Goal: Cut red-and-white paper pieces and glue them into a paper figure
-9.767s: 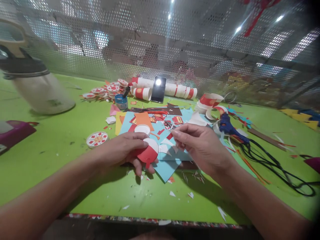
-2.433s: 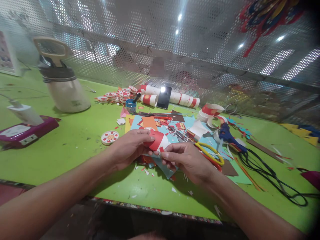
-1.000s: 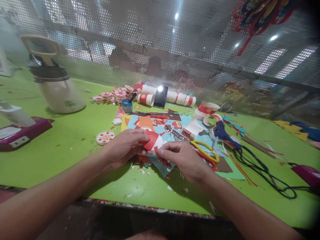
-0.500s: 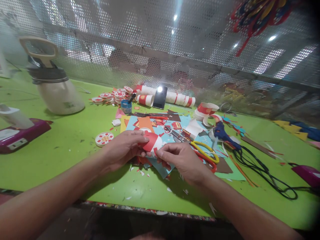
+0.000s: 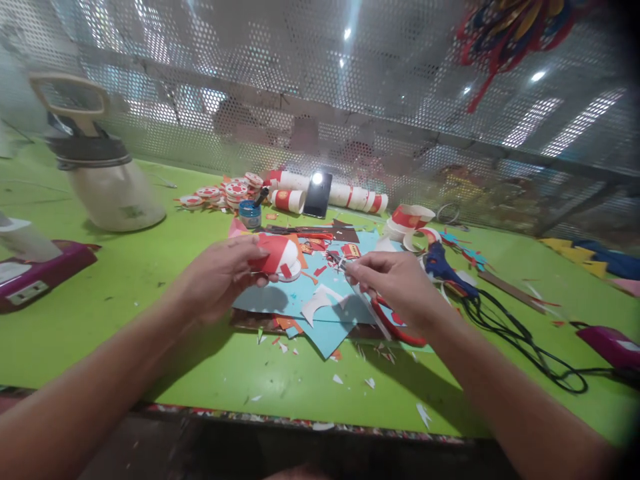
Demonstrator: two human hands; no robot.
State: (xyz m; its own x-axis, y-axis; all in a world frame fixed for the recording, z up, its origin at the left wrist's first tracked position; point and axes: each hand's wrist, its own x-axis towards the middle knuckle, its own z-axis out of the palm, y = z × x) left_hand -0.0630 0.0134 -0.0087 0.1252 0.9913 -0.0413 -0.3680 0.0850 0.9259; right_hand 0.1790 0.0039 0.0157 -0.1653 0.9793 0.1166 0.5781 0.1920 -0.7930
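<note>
My left hand point(image 5: 227, 270) pinches a red and white paper piece point(image 5: 275, 259) by its left side, thumb on top. Its right part is white with rounded edges and a small red patch. My right hand point(image 5: 393, 283) is closed around the scissors point(image 5: 400, 331) near the blades. Their red handle loop shows below the palm, while the hand hides most of the rest. Under both hands lie light blue paper sheets point(image 5: 270, 298), with a curved white paper scrap point(image 5: 320, 301) on top.
Behind stand a blue-lidded jar point(image 5: 250, 215), decorated paper discs point(image 5: 236, 192), a phone point(image 5: 318, 195) and paper cups point(image 5: 289, 201). A blue glue gun point(image 5: 445, 270) with its black cable lies right. Left are a spray bottle point(image 5: 113, 190) and a purple power strip point(image 5: 50, 273).
My hands have drawn apart. The left moved up and left with the paper piece; the right let go of it and moved right onto the scissors. A curved white scrap now lies between them.
</note>
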